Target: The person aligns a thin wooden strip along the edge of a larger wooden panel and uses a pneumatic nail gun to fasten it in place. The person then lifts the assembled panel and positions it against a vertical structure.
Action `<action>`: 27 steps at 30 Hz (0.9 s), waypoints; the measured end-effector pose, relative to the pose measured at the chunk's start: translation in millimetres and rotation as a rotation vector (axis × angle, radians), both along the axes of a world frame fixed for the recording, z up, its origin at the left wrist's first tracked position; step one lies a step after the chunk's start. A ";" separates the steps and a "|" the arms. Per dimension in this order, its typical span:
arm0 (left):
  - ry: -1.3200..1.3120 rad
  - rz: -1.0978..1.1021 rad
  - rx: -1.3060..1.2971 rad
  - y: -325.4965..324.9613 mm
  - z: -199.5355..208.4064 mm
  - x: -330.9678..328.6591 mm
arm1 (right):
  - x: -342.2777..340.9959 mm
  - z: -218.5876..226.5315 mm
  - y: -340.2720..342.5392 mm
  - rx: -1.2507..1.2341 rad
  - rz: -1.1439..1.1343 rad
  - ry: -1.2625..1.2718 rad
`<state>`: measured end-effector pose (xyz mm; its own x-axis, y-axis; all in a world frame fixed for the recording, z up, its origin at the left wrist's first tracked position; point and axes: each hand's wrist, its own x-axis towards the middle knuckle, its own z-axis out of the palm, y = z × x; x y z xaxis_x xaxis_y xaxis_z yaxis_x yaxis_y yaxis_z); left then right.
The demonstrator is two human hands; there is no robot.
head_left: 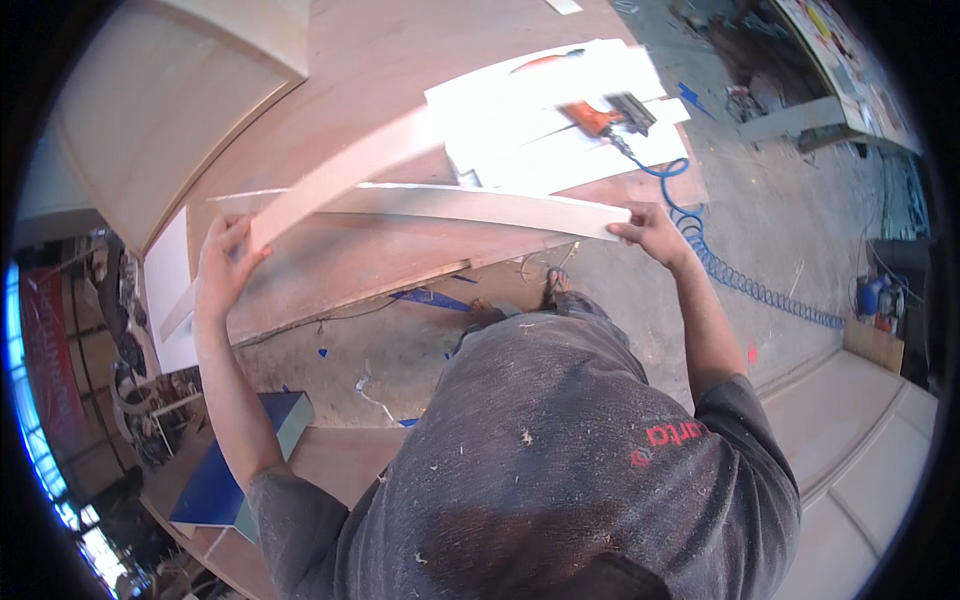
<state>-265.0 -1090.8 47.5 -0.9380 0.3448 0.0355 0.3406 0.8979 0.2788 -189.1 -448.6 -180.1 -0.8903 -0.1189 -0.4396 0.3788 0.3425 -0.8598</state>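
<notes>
My left hand (pixel 226 266) is closed on the near end of a pale wooden strip (pixel 345 172), which slants up and away to the right. The strip's far end reaches the bright white panels (pixel 480 165) on the workbench. Between thumb and fingers, my right hand (pixel 652 234) grips the right end of a second long wooden strip (pixel 500 208). That strip runs leftward across the bench and passes behind the first one. Beyond the strips, an orange and black air nailer (pixel 600 117) lies on the white panels, slightly blurred.
A blue coiled air hose (pixel 720 268) runs from the nailer down over the floor. A large pale wooden panel piece (pixel 170 110) stands at the left of the workbench (pixel 370 50). Behind my left arm sits a blue-topped box (pixel 240 455). Pale panels (pixel 850 430) lie at the lower right.
</notes>
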 end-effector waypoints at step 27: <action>-0.153 -0.196 0.066 -20.7 -30.1 9.6 | 39.9 -49.8 -17.6 0.135 -0.225 0.204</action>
<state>-255.5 -1111.5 17.4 -0.8495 0.5224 -0.0730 0.4561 0.7970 0.3960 -149.2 -466.2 -229.9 -0.9589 0.1379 -0.2481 0.2828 0.3862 -0.8780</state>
